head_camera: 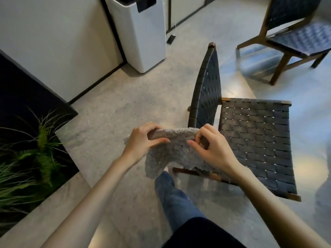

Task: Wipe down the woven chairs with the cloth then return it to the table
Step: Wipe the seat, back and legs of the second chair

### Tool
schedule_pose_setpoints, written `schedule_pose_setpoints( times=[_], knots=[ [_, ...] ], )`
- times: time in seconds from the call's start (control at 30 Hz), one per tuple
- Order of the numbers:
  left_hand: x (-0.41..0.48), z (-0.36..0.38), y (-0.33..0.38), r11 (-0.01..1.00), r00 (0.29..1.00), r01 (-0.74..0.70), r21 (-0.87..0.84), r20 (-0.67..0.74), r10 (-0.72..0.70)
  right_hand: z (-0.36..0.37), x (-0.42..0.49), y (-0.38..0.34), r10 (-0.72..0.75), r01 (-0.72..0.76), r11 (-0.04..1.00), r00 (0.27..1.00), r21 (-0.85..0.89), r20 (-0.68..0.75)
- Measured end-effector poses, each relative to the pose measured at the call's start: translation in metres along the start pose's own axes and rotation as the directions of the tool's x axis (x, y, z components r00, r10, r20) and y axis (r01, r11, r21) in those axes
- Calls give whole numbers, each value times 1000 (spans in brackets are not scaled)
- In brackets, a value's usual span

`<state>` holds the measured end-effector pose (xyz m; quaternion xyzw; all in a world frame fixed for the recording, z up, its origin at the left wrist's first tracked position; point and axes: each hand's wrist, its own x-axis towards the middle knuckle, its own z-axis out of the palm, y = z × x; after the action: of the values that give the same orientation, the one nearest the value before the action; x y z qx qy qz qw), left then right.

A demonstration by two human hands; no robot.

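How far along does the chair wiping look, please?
Done: nothing I can confirm. In hand: the left hand and right hand grip the grey cloth, held beside the near woven chair. Left: probably wiping it, the far chair, then returning the cloth; no table shows.

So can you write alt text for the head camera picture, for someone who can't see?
A person's left hand and right hand each pinch the top edge of a fluffy grey cloth, beside a dark woven chair. A second woven chair stands at top right.

pale speckled floor (114,108), two woven chairs (254,140) (295,34), white bin (141,36), planter (32,133)
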<state>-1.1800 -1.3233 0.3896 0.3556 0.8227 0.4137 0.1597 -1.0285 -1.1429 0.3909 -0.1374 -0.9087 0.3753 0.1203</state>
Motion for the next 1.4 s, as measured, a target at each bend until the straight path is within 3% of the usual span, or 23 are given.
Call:
schedule_pose_setpoints(
  times=[0.3, 0.47, 0.6, 0.77, 0.9, 1.03, 1.17, 1.27, 1.4],
  knots=[
    [177, -61, -22, 954, 940, -183, 237, 327, 100, -1, 124, 13, 212, -207, 975, 975, 77, -67],
    [254, -57, -30, 930, 855, -272, 246, 505, 116, -1, 161, 22, 472, -435, 867, 874, 242, -118],
    [305, -41, -38, 922, 778, -331, 202, 611, 145, 8, 179, 29, 559, -526, 828, 804, 196, -204],
    [370, -36, -56, 920, 656, -389, 48, 715, 241, 37, 206, 18, 696, -623, 716, 598, 317, -397],
    [414, -52, -66, 868, 448, -491, -76, 832, 326, 67, 232, -18, 788, -675, 599, 400, 431, -468],
    [436, -67, -67, 810, 226, -547, -209, 895, 384, 100, 246, -60, 872, -702, 445, 197, 556, -449],
    [431, -58, -66, 821, 131, -534, -199, 941, 313, 133, 253, -89, 860, -647, 349, -67, 678, -506],
    [408, -41, -64, 918, 48, -375, -126, 987, 155, 156, 258, -101, 834, -566, 307, -228, 765, -503],
    [361, -32, -59, 997, -71, -53, 48, 996, -52, 184, 261, -108, 835, -450, 308, -294, 838, -465]
  ],
)
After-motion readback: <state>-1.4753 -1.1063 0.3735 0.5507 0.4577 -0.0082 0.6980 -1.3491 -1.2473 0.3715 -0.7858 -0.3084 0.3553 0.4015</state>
